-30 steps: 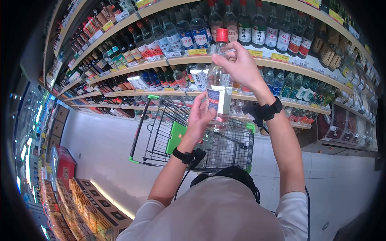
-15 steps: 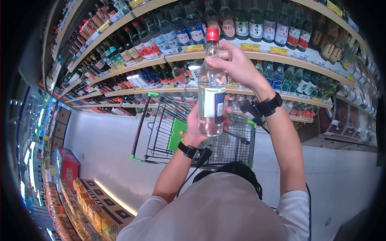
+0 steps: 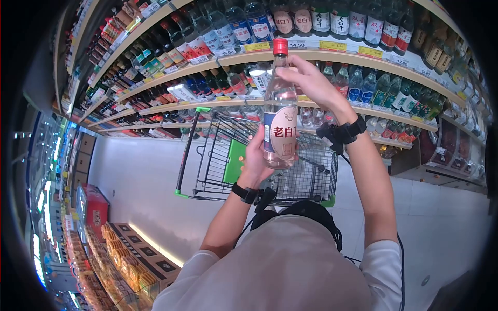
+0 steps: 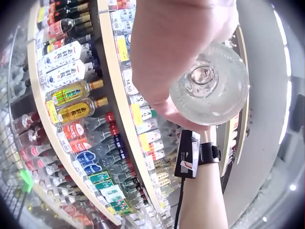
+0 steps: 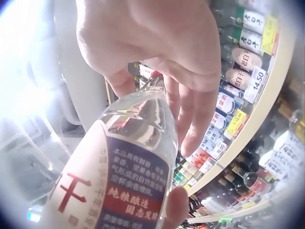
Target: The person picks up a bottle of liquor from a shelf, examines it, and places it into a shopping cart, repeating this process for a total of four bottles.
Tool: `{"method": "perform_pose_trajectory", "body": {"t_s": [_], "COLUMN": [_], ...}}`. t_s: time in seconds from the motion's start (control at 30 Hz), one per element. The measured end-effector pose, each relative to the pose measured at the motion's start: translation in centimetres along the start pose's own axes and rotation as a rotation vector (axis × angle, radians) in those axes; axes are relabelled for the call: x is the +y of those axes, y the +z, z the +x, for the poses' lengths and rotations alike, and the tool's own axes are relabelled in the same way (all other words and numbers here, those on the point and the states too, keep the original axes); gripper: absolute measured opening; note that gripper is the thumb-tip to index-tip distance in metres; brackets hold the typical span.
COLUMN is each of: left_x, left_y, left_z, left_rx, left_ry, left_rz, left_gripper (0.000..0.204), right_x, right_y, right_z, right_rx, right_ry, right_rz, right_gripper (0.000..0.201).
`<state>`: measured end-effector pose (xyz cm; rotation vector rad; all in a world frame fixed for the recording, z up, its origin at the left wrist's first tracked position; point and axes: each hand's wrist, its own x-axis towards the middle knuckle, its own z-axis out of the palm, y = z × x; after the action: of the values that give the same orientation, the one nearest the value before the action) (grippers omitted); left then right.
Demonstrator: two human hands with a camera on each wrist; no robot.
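A clear glass bottle with a red cap [image 3: 280, 109] is held upright in front of the person, its pink oval label facing the head camera. The left hand [image 3: 255, 160] grips its lower part from the left. Around the neck are the fingers and thumb of the right hand [image 3: 311, 83]. From the left wrist the round bottle base [image 4: 209, 86] shows beside the left hand [image 4: 176, 52]. In the right wrist view a blue and red back label [image 5: 136, 176] is visible, with the right hand [image 5: 152, 43] at the neck.
Curved shelves [image 3: 332, 54] of bottles with price tags stretch across the front. A black wire shopping cart with green corners [image 3: 236, 160] stands below the hands. Packaged snacks [image 3: 124, 264] lie at the lower left, near a red box [image 3: 96, 210].
The bottle has been turned about its upright axis, so its pink front label now faces the head camera where a white and blue side was. Both hands stay on it.
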<state>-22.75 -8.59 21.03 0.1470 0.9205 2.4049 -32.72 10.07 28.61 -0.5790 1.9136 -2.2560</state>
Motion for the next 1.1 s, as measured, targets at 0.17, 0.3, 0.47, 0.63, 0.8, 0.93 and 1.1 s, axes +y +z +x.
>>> {"method": "perform_pose_trajectory", "body": {"t_s": [0.17,0.3,0.47,0.63,0.8,0.93,1.1], "left_x": [0.8,2.1,4.2,7.2,9.6,11.5,12.3], "left_y": [-2.1,-4.7,-9.2,-11.9,-15.1,-15.5,-16.6], "left_z": [-0.5,-2.4,-4.4,-7.6,-9.6,-11.7,-13.8], "left_rx": [-0.159,0.048,0.055,-0.133,-0.305,-0.257,-0.088], "left_ry": [-0.039,0.108,0.103,-0.111,-0.157,-0.090,0.148], "left_rz": [-0.039,0.326,0.389,-0.133,-0.357,-0.205,0.332], "left_gripper": [0.074,0.064,0.061,0.067,0.079,0.076,0.073], "right_x": [1.0,1.6,4.4,5.9,6.8,7.1,7.9], "right_y": [2.3,5.5,8.9,12.2,16.7,19.0,21.5], "right_z": [0.3,0.3,1.8,3.3,4.5,5.3,5.6], "right_rx": [0.116,0.267,0.320,0.214,0.206,0.180,0.122], "right_ry": [-0.006,0.018,0.013,0.143,0.130,0.149,0.124], "right_rz": [-0.116,-0.228,-0.425,-0.186,-0.051,-0.060,-0.037], "right_gripper": [0.040,0.050,0.049,0.034,0.035,0.037,0.043]}}
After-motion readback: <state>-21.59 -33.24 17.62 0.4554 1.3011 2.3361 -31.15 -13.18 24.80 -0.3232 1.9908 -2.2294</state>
